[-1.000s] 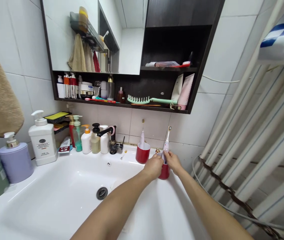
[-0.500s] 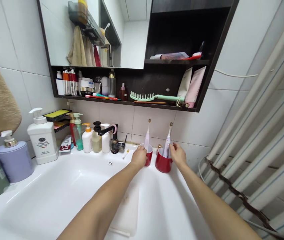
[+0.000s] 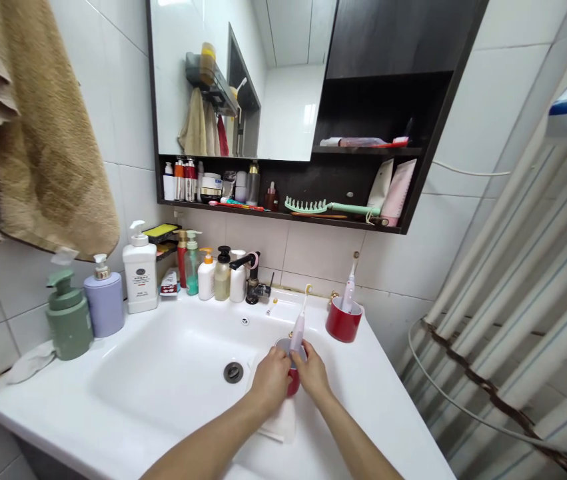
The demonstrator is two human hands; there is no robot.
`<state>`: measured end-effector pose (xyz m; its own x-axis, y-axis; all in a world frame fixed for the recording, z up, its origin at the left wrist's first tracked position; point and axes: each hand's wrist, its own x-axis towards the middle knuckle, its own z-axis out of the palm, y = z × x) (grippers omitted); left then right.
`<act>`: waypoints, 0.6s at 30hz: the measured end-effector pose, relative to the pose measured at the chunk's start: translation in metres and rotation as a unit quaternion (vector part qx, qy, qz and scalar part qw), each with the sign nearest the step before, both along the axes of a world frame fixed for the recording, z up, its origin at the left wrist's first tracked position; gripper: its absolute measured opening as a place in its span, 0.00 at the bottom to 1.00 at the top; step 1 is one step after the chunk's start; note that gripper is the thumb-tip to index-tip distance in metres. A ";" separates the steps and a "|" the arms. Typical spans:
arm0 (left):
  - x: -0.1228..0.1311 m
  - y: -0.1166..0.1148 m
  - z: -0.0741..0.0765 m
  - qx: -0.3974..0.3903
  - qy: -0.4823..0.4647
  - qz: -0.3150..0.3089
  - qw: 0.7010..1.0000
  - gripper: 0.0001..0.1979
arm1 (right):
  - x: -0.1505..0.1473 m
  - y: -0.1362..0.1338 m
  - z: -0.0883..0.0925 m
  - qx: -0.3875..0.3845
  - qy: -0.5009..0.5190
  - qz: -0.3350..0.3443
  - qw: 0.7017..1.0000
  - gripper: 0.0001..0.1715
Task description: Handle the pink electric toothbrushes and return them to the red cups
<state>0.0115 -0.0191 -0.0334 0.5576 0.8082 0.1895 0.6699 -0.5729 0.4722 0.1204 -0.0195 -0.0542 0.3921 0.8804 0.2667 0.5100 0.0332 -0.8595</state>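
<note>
A red cup (image 3: 293, 383) is over the right side of the sink, and my left hand (image 3: 270, 380) is closed around its left side. In it stands a pale pink electric toothbrush (image 3: 298, 328), head up and tilted slightly right. My right hand (image 3: 314, 373) is closed at the cup's right rim, thumb and fingers about the toothbrush's lower handle; the exact contact is partly hidden. On the right rear corner of the sink stands a second red cup (image 3: 343, 325) with another electric toothbrush (image 3: 348, 293) upright in it, touched by neither hand.
A whitish flat pad (image 3: 280, 427) lies in the sink (image 3: 163, 373) beneath my hands. Behind are a black faucet (image 3: 254, 283) and several pump bottles (image 3: 206, 277). The dark mirror cabinet (image 3: 288, 220) overhangs the back. White pipes (image 3: 503, 320) run along the right.
My left hand has brought its cup with the toothbrush from the back ledge toward me over the sink. My right hand has left the other cup and toothbrush and joined it. The view has shifted.
</note>
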 end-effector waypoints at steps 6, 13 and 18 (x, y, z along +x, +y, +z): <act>-0.008 -0.005 -0.007 -0.003 -0.038 0.013 0.999 0.15 | -0.008 -0.003 0.003 -0.028 -0.020 0.017 0.999 0.22; -0.011 0.000 -0.014 0.004 -0.040 0.010 0.999 0.15 | -0.011 0.017 0.015 -0.055 -0.053 0.041 0.996 0.16; -0.012 0.000 -0.017 0.032 -0.086 -0.007 0.996 0.15 | -0.015 0.023 0.019 -0.059 -0.067 0.071 0.993 0.10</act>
<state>-0.0005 -0.0187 -0.0508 0.5237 0.7838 0.3338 0.5742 -0.6142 0.5413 0.1057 0.0035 -0.0348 0.2298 0.9523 0.2009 0.6182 0.0166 -0.7858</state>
